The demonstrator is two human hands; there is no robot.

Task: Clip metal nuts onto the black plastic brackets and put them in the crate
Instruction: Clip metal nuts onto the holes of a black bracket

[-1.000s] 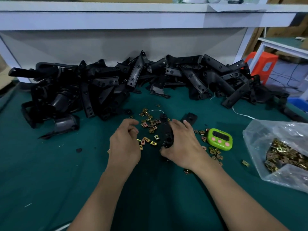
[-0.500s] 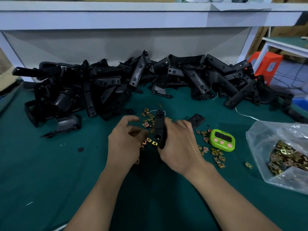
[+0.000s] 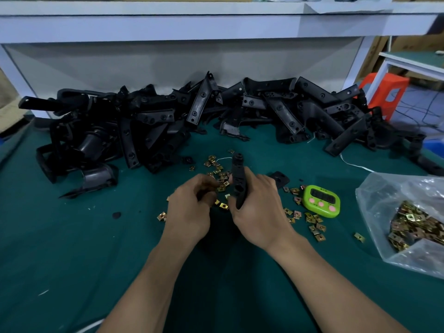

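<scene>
Two hands meet over the middle of the green mat (image 3: 72, 248). The right hand (image 3: 259, 212) grips a black bracket (image 3: 237, 179), fingers wrapped round its lower half, so that the narrow piece stands nearly upright with its rounded top end pointing away from the person. The left hand (image 3: 189, 210) has its fingers curled, and thumb and forefinger pinch a metal nut (image 3: 221, 187) just beside the bracket's left edge; whether the nut touches the plastic cannot be told. Loose nuts (image 3: 216, 164) lie scattered on the mat beyond and under the hands, and another scatter (image 3: 314, 224) lies to the right, near a green timer (image 3: 322, 200) with pink buttons. A small black plate (image 3: 278, 177) lies flat just behind the right hand. Farther right a clear plastic bag (image 3: 384, 195) lies open and holds many more brass-coloured nuts. Along the back of the mat, against the white wall panel, runs a long heap of brackets (image 3: 156, 121), tumbled over one another. An orange stool (image 3: 386, 90) stands off the table at the far right.
</scene>
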